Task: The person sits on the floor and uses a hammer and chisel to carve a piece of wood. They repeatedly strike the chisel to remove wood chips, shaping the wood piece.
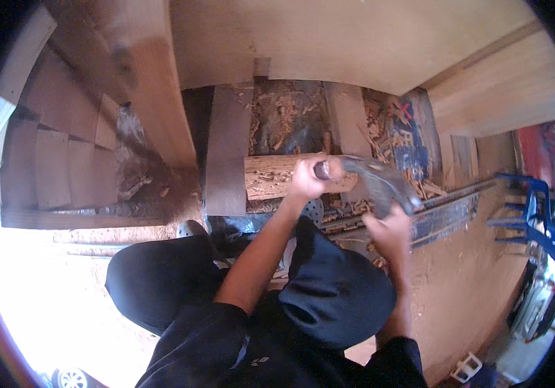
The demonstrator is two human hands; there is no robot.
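Note:
My left hand (308,179) is closed around a short wooden-handled tool (333,169) with a dark round end, over a rough, pitted wooden beam (269,176). The tool's working end is hidden, so I cannot tell its kind for sure. My right hand (390,227) is closed on the handle of a hammer (387,184), smeared by motion. Its dark, curved metal head is raised above the beam's right end, close beside the left hand's tool. The two look nearly touching, but contact cannot be made out.
Wood chips (400,139) litter the ground beyond the beam. A dark board (229,149) lies to its left, near an upright post (151,90). Large pale panels (303,39) stand across the far side. Metal bars (452,197) run rightward, toward a blue plastic chair (533,216).

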